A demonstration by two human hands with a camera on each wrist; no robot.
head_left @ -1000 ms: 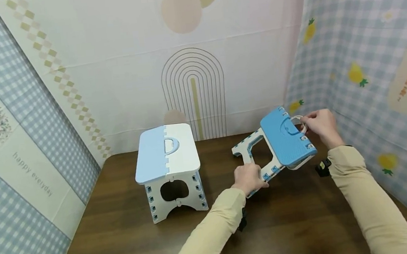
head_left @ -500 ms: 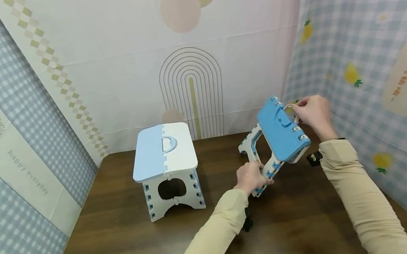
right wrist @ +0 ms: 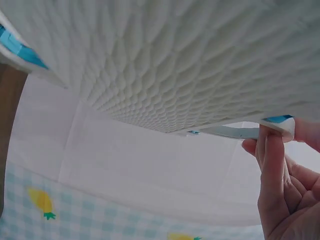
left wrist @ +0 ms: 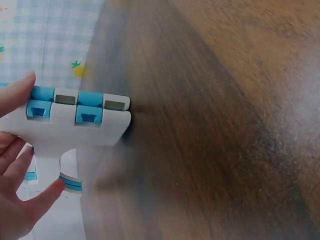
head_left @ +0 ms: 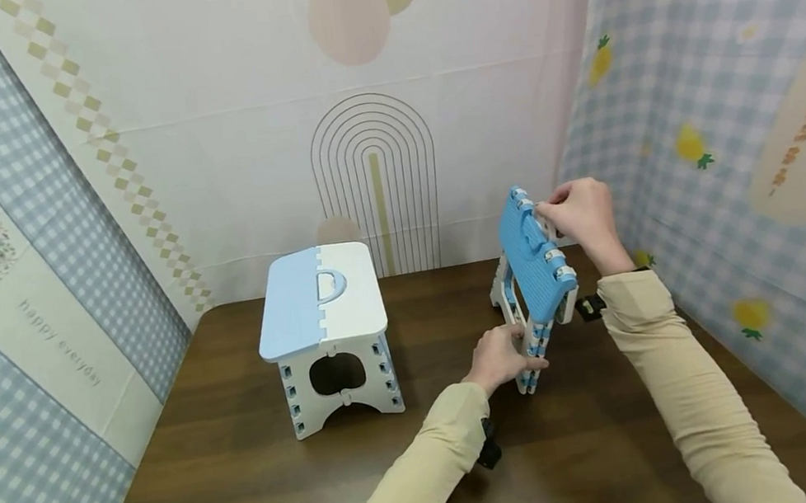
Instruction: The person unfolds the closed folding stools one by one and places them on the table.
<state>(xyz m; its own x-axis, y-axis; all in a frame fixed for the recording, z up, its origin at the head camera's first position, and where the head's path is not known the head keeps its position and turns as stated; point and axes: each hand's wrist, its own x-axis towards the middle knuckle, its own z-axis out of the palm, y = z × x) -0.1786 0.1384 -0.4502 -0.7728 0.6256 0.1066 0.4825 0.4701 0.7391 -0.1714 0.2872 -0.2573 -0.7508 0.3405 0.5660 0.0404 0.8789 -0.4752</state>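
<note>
A blue-and-white folding stool stands nearly folded on the right side of the table, its blue seat half facing left. My left hand grips its white leg panel low down; in the left wrist view the thumb and fingers lie around that leg. At the top, my right hand pinches the stool's white carrying handle, beside the textured white seat half in the right wrist view. To the left, a second folding stool, light blue and white, stands unfolded, touched by neither hand.
Both stools are on a dark wooden table. A pale patterned cloth hangs behind it, and checked cloths close off both sides.
The right stool has folded from spread legs to nearly flat and turned more upright. My right hand has moved left and up with the handle; the left hand has kept its grip.
</note>
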